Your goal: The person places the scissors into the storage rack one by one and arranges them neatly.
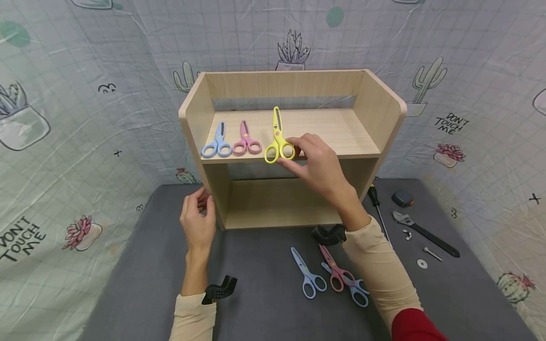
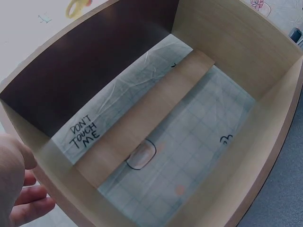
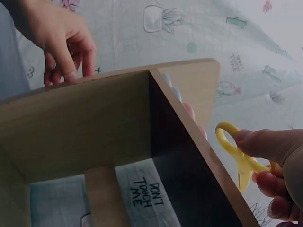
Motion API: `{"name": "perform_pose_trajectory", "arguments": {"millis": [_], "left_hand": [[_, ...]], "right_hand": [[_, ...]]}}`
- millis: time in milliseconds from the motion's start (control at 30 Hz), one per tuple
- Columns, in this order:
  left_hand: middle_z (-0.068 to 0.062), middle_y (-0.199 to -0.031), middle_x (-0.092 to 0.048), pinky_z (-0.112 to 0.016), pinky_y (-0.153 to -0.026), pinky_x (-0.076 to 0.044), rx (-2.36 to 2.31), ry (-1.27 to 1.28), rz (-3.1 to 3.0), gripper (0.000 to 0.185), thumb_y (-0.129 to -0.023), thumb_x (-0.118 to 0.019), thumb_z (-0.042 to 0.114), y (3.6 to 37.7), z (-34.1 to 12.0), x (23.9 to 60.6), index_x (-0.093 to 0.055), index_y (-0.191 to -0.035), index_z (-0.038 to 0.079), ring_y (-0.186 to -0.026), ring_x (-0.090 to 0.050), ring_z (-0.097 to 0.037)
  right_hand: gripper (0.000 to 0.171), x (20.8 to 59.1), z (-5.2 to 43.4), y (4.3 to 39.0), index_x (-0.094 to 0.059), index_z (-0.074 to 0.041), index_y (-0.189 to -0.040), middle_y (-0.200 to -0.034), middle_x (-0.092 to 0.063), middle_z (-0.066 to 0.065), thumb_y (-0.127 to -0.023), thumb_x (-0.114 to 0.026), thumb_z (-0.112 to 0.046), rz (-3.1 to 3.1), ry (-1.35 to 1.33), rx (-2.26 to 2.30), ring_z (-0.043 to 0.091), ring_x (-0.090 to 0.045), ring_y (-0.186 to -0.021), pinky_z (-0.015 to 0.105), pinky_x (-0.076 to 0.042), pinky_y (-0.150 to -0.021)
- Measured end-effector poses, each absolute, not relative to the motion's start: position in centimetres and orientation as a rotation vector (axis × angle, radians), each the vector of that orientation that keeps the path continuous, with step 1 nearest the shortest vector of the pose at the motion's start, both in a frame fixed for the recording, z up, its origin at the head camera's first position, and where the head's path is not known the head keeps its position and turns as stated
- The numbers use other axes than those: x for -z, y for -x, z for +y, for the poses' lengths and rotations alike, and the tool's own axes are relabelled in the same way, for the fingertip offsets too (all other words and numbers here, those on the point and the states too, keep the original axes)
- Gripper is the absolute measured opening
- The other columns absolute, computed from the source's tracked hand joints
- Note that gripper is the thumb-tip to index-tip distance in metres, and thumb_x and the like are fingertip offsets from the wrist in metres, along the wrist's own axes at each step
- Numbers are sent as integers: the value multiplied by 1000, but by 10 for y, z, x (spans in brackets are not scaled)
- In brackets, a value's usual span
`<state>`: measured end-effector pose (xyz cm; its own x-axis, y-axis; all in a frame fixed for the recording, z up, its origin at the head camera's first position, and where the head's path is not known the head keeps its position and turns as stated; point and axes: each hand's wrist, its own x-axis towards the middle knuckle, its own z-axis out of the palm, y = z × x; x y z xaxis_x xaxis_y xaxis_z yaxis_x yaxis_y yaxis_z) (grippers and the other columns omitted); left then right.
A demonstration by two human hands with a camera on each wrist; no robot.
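Note:
Yellow scissors (image 1: pixel 278 139) are pinched by one handle loop between the thumb and fingers of my right hand (image 1: pixel 317 163), blades pointing to the back, at the upper shelf's front edge. In the right wrist view the same scissors (image 3: pixel 242 158) appear beside the shelf board. Blue scissors (image 1: pixel 218 142) and pink scissors (image 1: pixel 246 140) lie side by side on the upper shelf of a wooden rack (image 1: pixel 286 90), to the left of the yellow pair. My left hand (image 1: pixel 198 220) touches the rack's left side panel low down, fingers bent, holding nothing visible.
On the grey tabletop in front lie blue scissors (image 1: pixel 308 273) and pink scissors (image 1: pixel 337 270) crossing another blue pair (image 1: pixel 359 291). To the right are a screwdriver (image 1: pixel 373 196), a tape measure (image 1: pixel 403 198), an adjustable wrench (image 1: pixel 426 233), a bolt (image 1: pixel 432 254) and a washer (image 1: pixel 422 264).

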<state>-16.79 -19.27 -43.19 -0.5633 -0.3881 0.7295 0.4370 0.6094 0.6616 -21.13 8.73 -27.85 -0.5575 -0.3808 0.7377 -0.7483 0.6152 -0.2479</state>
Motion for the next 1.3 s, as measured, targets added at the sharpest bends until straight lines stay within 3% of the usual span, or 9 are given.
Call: {"name": "perform_pose_trajectory", "arguments": {"millis": [233, 667, 933, 1300], "left_hand": [[-23, -97, -65, -5, -73, -47, 1078, 45, -1869, 25, -97, -64, 7, 170, -193, 430, -68, -118, -6, -80, -66, -32], [-24, -98, -64, -2, -74, -44, 1066, 23, -1886, 26, -98, -63, 9, 171, -193, 432, -67, -117, -8, -82, -65, -34], [-25, -98, -64, 0, -75, -43, 1075, 25, -1887, 26, -97, -63, 8, 169, -193, 432, -66, -117, -9, -81, -65, -34], [-24, -97, -64, 0, -74, -44, 1077, 30, -1881, 25, -97, -64, 7, 169, -192, 433, -67, -116, -8, -80, -65, -33]], "right_hand": [[44, 271, 84, 225, -70, -2, -114, -84, -59, 7, -85, -80, -35, -2336, -796, -727, 21, -50, -79, 30, -38, -64], [38, 260, 79, 243, -72, -10, -112, -79, -56, 4, -89, -75, -40, -2593, -758, -785, 19, -49, -73, 29, -35, -62], [46, 254, 79, 244, -71, -8, -123, -80, -54, 4, -90, -75, -39, -2685, -753, -842, 18, -46, -72, 29, -31, -62], [47, 258, 79, 245, -72, -10, -122, -75, -51, 3, -88, -74, -43, -2690, -753, -877, 18, -45, -69, 29, -30, -60]]}}
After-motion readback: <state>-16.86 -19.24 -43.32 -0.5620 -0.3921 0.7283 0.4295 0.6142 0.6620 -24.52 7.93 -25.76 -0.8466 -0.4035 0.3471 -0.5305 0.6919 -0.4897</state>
